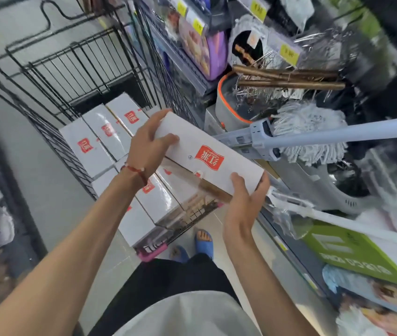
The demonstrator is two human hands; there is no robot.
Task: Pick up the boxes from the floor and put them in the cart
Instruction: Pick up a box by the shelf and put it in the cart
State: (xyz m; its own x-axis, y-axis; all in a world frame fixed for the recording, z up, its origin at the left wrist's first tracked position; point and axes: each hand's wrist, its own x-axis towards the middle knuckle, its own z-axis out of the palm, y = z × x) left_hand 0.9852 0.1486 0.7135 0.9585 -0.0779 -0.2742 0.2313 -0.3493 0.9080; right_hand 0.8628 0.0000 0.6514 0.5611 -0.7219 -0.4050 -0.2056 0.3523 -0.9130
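Left hand (151, 144), red string bracelet (134, 169) on wrist, grips far end of white rectangular cardboard box with red logo (213, 155). Right hand (243, 204) clasps near end, fingers probably curled underneath. Box held tilted above black wire cart (54, 76), over stacked matching white boxes (102, 134).

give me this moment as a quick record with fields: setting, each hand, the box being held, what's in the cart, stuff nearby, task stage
setting: shop aisle, seen from above
cart: black wire cart, open top
held box: white box with a red logo, tilted in the air over the cart
left hand: left hand grips the box's far end
right hand: right hand grips its near end, thumb on top
cart contents: matching white boxes packed side by side
nearby: mop head, green carton
task stage: held box not yet set down
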